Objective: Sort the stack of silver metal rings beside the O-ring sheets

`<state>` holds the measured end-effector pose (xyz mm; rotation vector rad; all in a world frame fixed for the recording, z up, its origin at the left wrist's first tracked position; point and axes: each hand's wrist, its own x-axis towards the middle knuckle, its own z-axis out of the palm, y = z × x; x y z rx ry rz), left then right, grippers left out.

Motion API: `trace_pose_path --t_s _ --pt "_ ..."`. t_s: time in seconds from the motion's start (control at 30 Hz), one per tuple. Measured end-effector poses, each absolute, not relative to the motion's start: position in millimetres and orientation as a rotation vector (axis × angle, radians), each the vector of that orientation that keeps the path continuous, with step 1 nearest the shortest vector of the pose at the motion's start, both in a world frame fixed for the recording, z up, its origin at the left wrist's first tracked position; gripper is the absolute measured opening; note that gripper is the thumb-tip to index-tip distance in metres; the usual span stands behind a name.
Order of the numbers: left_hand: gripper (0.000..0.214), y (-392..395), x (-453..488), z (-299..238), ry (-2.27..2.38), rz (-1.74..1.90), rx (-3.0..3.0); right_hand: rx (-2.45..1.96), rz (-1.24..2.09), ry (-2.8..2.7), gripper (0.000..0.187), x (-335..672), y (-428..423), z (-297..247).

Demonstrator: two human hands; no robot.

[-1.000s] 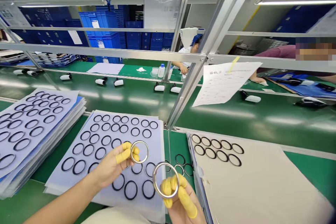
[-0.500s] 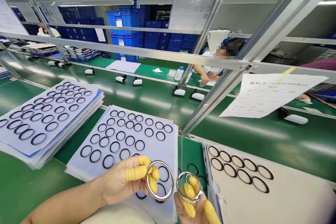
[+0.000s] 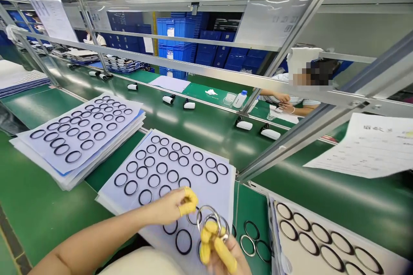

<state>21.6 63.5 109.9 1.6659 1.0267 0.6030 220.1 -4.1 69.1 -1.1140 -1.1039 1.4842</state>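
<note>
My right hand (image 3: 219, 251), its fingers in yellow finger cots, is shut on two overlapping shiny metal rings (image 3: 211, 219) low in the view. My left hand (image 3: 174, 207) is next to them, with its cotted fingers curled and nothing visible in them. Both hands are above a white sheet (image 3: 219, 193) that carries rows of black rings. Another stacked pile of ringed sheets (image 3: 132, 114) lies to the left. On the right, a beige sheet (image 3: 292, 255) holds more dark-edged rings.
Several loose rings (image 3: 253, 238) lie on the green belt (image 3: 250, 206) between the sheets. An aluminium rail (image 3: 303, 146) crosses to the right beneath a hanging paper (image 3: 364, 154). Beyond it, a co-worker's hands (image 3: 284, 105) work at a far bench, with blue crates behind.
The two metal rings, separate before, now overlap in my right hand. My left hand no longer holds a ring. The whole view has swung, with the sheets shifting rightward and up.
</note>
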Motion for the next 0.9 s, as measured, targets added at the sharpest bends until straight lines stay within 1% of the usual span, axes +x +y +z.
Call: trace_pose_path --t_s 0.03,0.07,0.13,0.2,0.3,0.43,0.57,0.67,0.77,0.83,0.9 --pt "0.012 72 14 97 1.139 0.616 1.734 -1.184 1.315 -1.343 0.029 216 10 61" --pt "0.01 81 5 84 1.251 0.611 1.792 -1.216 1.233 -1.444 0.027 211 26 53" --pt "0.012 98 -12 60 1.448 0.559 1.878 -1.227 1.112 -1.55 0.023 199 60 34" --pt "0.02 111 -24 38 1.566 0.475 1.947 -1.232 1.015 -1.673 0.018 187 89 15" --pt "0.03 121 -28 15 1.62 0.372 2.026 -1.229 0.975 -1.838 0.017 173 112 -9" --pt "0.031 126 -20 4 1.609 0.378 2.016 -1.261 1.002 -1.865 0.016 165 117 -20" --pt "0.028 127 -19 18 1.544 0.548 1.875 -1.306 1.109 -1.584 0.016 169 110 -5" --pt "0.02 118 -25 47 1.432 0.721 1.69 -1.284 1.262 -1.203 0.023 178 92 23" --pt "0.029 99 -33 86 1.249 0.83 1.486 -1.148 1.444 -0.849 0.03 183 65 55" --pt "0.033 86 -35 110 1.144 0.857 1.384 -1.048 1.544 -0.677 0.031 181 48 74" --pt "0.029 75 -36 128 0.956 0.893 1.11 -0.964 1.626 -0.553 0.031 178 36 87"
